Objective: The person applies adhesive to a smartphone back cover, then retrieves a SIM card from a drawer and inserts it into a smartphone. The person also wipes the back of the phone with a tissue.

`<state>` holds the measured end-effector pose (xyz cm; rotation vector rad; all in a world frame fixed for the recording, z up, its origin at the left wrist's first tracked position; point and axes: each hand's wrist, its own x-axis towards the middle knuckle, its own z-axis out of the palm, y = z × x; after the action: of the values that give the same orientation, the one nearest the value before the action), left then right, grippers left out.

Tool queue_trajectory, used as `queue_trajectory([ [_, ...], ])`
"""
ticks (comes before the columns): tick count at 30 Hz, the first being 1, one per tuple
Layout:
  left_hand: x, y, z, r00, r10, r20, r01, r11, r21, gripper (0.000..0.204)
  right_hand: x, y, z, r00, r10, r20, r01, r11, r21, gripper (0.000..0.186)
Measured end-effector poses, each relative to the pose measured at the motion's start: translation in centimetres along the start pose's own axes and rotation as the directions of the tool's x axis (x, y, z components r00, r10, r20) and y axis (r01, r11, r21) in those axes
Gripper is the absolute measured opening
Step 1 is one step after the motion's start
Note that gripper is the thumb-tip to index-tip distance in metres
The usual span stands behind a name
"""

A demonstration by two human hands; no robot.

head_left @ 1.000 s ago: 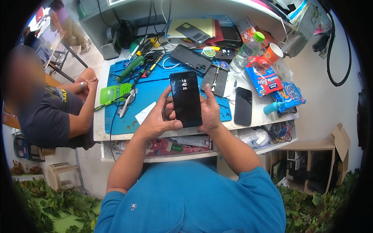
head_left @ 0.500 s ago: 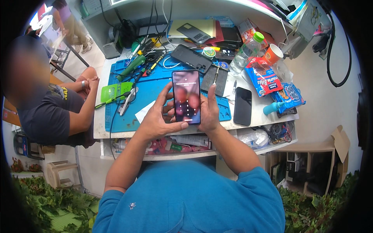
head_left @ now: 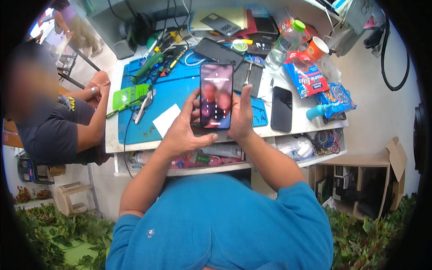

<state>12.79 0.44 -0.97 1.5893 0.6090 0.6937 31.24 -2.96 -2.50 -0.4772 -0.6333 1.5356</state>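
A smartphone [head_left: 216, 96] is upright between my hands, its lit screen showing a keypad over a photo. My left hand [head_left: 184, 130] grips it from the left, fingertips at its edge and behind it, thumb stretched out below its lower edge. Against the right edge rests my right hand [head_left: 242, 114], thumb pointing up beside the screen; its other fingers are hidden behind the phone. A blue work mat [head_left: 153, 99] lies beneath, with a white paper sheet [head_left: 167, 120] by my left wrist. To the right is a second phone [head_left: 281, 109] with a dark screen.
Screwdrivers and a green tool [head_left: 149, 66] crowd the mat's left, near a green case [head_left: 130, 95]. Behind lies a dark phone part [head_left: 219, 53]. A bottle [head_left: 285, 45], paper cup [head_left: 316, 48] and snack bags [head_left: 306, 77] stand right. A person [head_left: 58, 121] sits at left; an open drawer [head_left: 189, 168] is below.
The phone has risen a little relative to my left hand, and my left thumb has come off its lower edge. The whole view has shifted slightly.
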Motion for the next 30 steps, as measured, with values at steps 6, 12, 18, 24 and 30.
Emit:
queue_trajectory([
  [6, 0.7, 0.6, 0.4, 0.999, -0.04, -0.005, 0.04, 0.998, -0.046, 0.12, -0.1, 0.1, -0.4, 0.999, -0.002, 0.032, 0.003, 1.0, -0.025, 0.111],
  [12, 0.4, 0.6, 0.1, 0.999, -0.039, 0.015, 0.039, 0.999, 0.004, 0.119, -0.1, -0.1, -0.3, 0.999, 0.005, 0.048, -0.003, 0.999, -0.039, 0.108],
  [18, 0.1, 0.8, -0.2, 0.998, -0.012, -0.064, 0.009, 0.999, -0.052, 0.122, 0.1, 0.3, 0.2, 0.997, 0.067, 0.033, -0.068, 0.998, 0.006, 0.093],
  [24, -1.3, 1.8, -2.2, 0.982, -0.1, -0.159, 0.091, 0.994, -0.062, 0.126, 0.3, -0.3, 0.3, 0.989, 0.139, -0.056, -0.142, 0.989, -0.042, 0.087],
  [30, -1.6, 1.5, -4.3, 0.977, -0.066, -0.204, 0.05, 0.995, -0.085, 0.115, 0.3, -1.2, 0.4, 0.979, 0.197, -0.043, -0.195, 0.979, 0.053, 0.079],
])
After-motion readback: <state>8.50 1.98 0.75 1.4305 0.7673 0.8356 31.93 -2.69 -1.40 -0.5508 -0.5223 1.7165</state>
